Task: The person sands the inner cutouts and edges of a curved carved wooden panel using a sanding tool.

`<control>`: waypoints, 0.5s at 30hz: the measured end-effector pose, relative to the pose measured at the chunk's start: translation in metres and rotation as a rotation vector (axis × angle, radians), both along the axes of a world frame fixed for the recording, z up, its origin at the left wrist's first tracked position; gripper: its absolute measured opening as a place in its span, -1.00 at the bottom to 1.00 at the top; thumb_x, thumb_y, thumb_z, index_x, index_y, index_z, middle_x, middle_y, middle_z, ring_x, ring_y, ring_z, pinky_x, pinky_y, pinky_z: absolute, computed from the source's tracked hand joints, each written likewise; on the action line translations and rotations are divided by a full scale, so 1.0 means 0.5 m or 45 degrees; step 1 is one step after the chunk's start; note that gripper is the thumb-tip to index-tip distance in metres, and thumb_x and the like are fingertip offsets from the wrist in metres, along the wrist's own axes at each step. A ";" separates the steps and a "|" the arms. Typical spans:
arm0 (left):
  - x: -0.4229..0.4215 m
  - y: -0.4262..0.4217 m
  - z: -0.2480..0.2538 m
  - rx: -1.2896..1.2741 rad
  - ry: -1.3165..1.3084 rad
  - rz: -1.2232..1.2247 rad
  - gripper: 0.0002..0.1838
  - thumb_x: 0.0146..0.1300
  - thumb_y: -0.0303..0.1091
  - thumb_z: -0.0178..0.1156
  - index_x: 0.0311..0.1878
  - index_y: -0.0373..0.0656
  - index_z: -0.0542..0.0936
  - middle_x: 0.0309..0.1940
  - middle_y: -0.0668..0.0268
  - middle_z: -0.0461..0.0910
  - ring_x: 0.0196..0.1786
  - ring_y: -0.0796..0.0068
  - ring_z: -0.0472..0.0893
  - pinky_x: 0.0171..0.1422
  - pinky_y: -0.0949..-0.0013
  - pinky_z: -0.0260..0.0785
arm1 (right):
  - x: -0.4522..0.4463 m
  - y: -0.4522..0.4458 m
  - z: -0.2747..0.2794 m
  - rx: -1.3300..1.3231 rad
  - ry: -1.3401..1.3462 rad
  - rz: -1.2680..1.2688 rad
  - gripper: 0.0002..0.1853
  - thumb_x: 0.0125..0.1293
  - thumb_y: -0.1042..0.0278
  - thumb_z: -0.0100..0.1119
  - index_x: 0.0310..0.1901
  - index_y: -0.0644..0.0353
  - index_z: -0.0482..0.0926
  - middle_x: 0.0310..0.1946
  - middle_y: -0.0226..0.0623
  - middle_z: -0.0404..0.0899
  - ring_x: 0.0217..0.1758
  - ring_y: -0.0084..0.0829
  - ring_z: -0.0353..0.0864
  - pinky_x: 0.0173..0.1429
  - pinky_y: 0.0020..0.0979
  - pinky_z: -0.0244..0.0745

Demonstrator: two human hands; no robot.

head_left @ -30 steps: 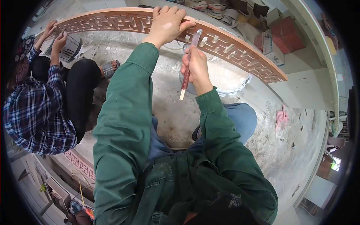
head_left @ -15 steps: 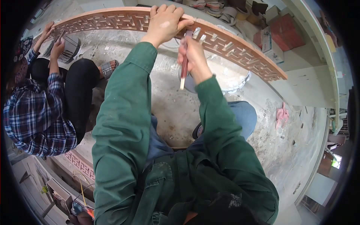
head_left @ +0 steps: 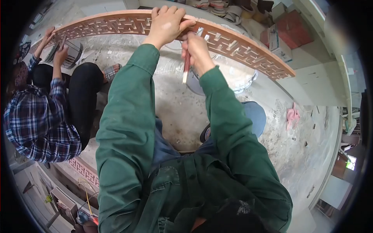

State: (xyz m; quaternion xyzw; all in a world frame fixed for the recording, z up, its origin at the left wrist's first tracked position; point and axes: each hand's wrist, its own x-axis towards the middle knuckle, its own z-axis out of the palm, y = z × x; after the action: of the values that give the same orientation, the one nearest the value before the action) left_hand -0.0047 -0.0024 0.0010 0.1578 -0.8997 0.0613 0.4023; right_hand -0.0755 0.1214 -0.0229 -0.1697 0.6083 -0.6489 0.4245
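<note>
A long reddish-brown lattice panel (head_left: 248, 51) with geometric cut-outs stands on edge across the top of the view, its ends curving downward. My left hand (head_left: 166, 26) grips its upper edge, fingers over the far side and thumb along the near side. Just below and to the right, my right hand (head_left: 198, 50) is closed around a slim reddish-brown stick-like tool (head_left: 187, 66). The tool's pale end points down toward me; its other end is hidden by the hand near the lattice, so I cannot tell its kind.
A person in a plaid shirt (head_left: 37, 120) crouches at left, hands at the panel's far end above a bucket (head_left: 74, 50). Behind my right wrist sits a round tub (head_left: 243, 79). A pink cloth (head_left: 292, 117) lies on the floor. Another lattice panel (head_left: 83, 171) is lower left.
My right hand has moved slightly up and left with the tool, whose upper part is now covered. My left hand stays on the panel's edge. The other person's hand has shifted a little.
</note>
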 end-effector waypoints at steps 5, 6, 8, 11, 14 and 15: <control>-0.003 -0.002 -0.004 0.012 -0.002 0.021 -0.52 0.24 0.24 0.16 -0.20 -0.02 0.64 -0.24 0.33 0.60 -0.05 0.21 0.51 0.22 0.01 0.12 | 0.026 0.036 -0.030 -0.005 -0.031 0.035 -0.62 0.50 0.14 -0.13 -0.17 0.37 0.48 -0.66 -0.30 0.41 -0.85 -0.40 0.30 -0.77 -0.33 0.21; -0.005 -0.007 0.000 0.000 -0.027 0.046 -0.51 0.24 0.24 0.16 -0.19 -0.03 0.64 -0.24 0.33 0.60 -0.05 0.21 0.51 0.22 0.01 0.12 | 0.014 0.019 -0.019 -0.013 -0.013 0.013 -0.62 0.49 0.15 -0.14 -0.17 0.37 0.47 -0.67 -0.29 0.41 -0.84 -0.40 0.30 -0.76 -0.33 0.22; -0.006 0.000 -0.004 0.024 -0.030 0.025 -0.51 0.24 0.24 0.16 -0.19 -0.04 0.64 -0.24 0.33 0.60 -0.06 0.20 0.51 0.19 0.01 0.12 | -0.016 -0.003 -0.008 -0.024 -0.021 0.021 -0.63 0.49 0.15 -0.14 -0.18 0.36 0.47 -0.67 -0.30 0.40 -0.82 -0.39 0.33 -0.72 -0.32 0.27; -0.001 0.004 -0.006 0.025 -0.022 0.006 -0.51 0.24 0.25 0.17 -0.18 -0.03 0.64 -0.26 0.33 0.59 -0.08 0.19 0.51 0.16 0.02 0.13 | -0.013 -0.001 -0.013 -0.018 -0.138 0.004 -0.61 0.51 0.10 -0.14 -0.17 0.33 0.46 -0.69 -0.33 0.37 -0.81 -0.41 0.34 -0.71 -0.32 0.27; -0.003 -0.004 -0.007 0.010 0.014 -0.001 -0.51 0.23 0.25 0.17 -0.19 -0.03 0.63 -0.27 0.33 0.59 -0.09 0.19 0.52 0.14 0.02 0.14 | 0.028 0.059 -0.019 -0.048 -0.263 0.038 -0.63 0.53 0.06 -0.13 -0.17 0.26 0.44 -0.72 -0.37 0.30 -0.86 -0.41 0.27 -0.77 -0.29 0.20; -0.007 -0.007 -0.006 0.010 0.011 0.004 -0.51 0.23 0.25 0.17 -0.20 -0.03 0.63 -0.27 0.33 0.59 -0.09 0.19 0.52 0.13 0.01 0.14 | 0.016 0.059 -0.017 -0.071 -0.327 0.053 -0.65 0.52 0.08 -0.12 -0.18 0.25 0.44 -0.72 -0.38 0.29 -0.85 -0.41 0.27 -0.76 -0.29 0.20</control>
State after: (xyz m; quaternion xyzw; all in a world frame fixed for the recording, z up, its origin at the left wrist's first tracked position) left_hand -0.0081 -0.0061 -0.0020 0.1611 -0.8979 0.0576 0.4056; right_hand -0.0674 0.1508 -0.0315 -0.1097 0.5271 -0.6728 0.5074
